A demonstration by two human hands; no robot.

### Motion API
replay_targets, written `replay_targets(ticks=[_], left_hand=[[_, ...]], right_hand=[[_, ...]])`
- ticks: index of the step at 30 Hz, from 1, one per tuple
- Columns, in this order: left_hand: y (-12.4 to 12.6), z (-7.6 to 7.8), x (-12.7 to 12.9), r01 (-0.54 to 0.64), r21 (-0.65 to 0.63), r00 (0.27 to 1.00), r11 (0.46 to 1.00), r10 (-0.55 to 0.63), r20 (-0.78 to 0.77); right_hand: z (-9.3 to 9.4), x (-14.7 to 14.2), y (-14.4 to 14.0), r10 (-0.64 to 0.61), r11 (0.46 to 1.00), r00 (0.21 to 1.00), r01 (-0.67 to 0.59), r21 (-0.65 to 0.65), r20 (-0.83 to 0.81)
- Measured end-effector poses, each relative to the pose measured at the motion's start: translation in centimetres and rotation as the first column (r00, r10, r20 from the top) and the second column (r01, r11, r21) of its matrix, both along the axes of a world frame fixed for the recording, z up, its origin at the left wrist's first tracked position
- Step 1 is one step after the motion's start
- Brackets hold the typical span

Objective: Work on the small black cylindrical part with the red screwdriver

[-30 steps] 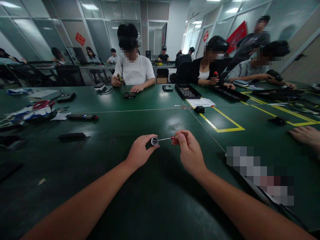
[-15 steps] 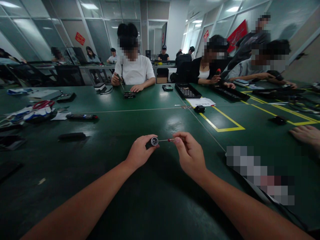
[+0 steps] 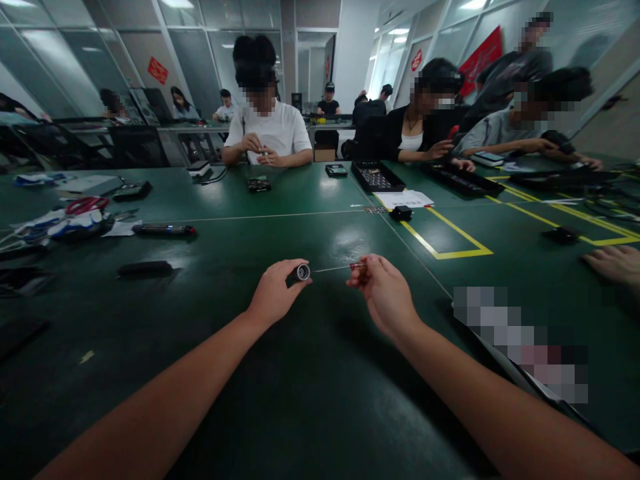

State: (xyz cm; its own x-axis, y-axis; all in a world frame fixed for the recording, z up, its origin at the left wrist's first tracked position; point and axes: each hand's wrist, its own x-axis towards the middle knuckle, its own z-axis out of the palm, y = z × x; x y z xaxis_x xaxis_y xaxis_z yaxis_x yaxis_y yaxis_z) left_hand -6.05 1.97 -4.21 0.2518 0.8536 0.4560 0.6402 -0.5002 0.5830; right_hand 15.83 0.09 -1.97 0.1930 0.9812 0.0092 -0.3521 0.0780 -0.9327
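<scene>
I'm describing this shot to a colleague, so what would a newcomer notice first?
Two bare forearms reach to mid-table: the left hand pinches a small silver cylinder, and the right hand holds a thin red-handled metal rod that points at it. Beyond lies the dark green table with yellow tape lines.

A small dark cylinder (image 3: 303, 272) with a silvery round end hangs just above the green table (image 3: 320, 400), its end facing the camera. A thin metal rod (image 3: 330, 269) runs level from it to a small red tip (image 3: 358, 266).
</scene>
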Motion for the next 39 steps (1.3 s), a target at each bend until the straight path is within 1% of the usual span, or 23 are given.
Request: replay_targets(ticks=[3, 5, 11, 16, 21, 25, 27, 33, 36, 39], left_hand=[[0.0, -0.2, 0.1, 0.005, 0.0, 1.0, 1.0, -0.005, 0.009], [-0.1, -0.2, 0.2, 0.016, 0.009, 1.0, 1.0, -0.016, 0.016], [-0.5, 0.0, 0.5, 0.059, 0.023, 0.998, 0.998, -0.059, -0.002], [-0.6, 0.1, 0.6, 0.054, 0.013, 0.998, 0.998, -0.054, 0.011], [-0.6, -0.1, 0.5, 0.043, 0.004, 0.999, 0.999, -0.043, 0.019], [-0.6, -0.2, 0.4, 0.055, 0.017, 0.998, 0.998, -0.055, 0.016], [-0.7, -0.1, 0.5, 0.065, 0.016, 0.998, 0.998, -0.066, 0.011], [-0.8, 0.1, 0.6, 0.093, -0.025, 0.995, 0.995, -0.093, 0.022], [-0.7, -0.1, 0.6, 0.089, -0.024, 0.995, 0.996, -0.088, 0.035], [-0.7, -0.1, 0.6, 0.095, -0.025, 0.995, 0.995, -0.094, 0.028]], right_hand=[[0.0, -0.3, -0.4, -0.029, 0.995, 0.991, 0.016, 0.101, 0.131], [0.1, -0.6, -0.8, -0.048, 0.989, 0.976, 0.016, 0.145, 0.214], [0.3, -0.9, -1.5, -0.064, 0.979, 0.927, -0.014, 0.202, 0.371], [0.3, -0.8, -2.0, -0.129, 0.962, 0.849, -0.018, 0.271, 0.512], [0.4, -0.9, -2.2, -0.153, 0.955, 0.818, -0.021, 0.296, 0.554], [0.6, -0.9, -2.5, -0.086, 0.953, 0.835, -0.091, 0.289, 0.543], [0.8, -0.9, -2.7, -0.084, 0.947, 0.839, -0.1, 0.304, 0.537], [1.0, -0.7, -3.2, -0.163, 0.946, 0.765, -0.058, 0.319, 0.623], [0.9, -0.7, -3.2, -0.185, 0.93, 0.749, -0.075, 0.359, 0.636], [0.9, -0.6, -3.1, -0.182, 0.929, 0.72, -0.098, 0.358, 0.67]])
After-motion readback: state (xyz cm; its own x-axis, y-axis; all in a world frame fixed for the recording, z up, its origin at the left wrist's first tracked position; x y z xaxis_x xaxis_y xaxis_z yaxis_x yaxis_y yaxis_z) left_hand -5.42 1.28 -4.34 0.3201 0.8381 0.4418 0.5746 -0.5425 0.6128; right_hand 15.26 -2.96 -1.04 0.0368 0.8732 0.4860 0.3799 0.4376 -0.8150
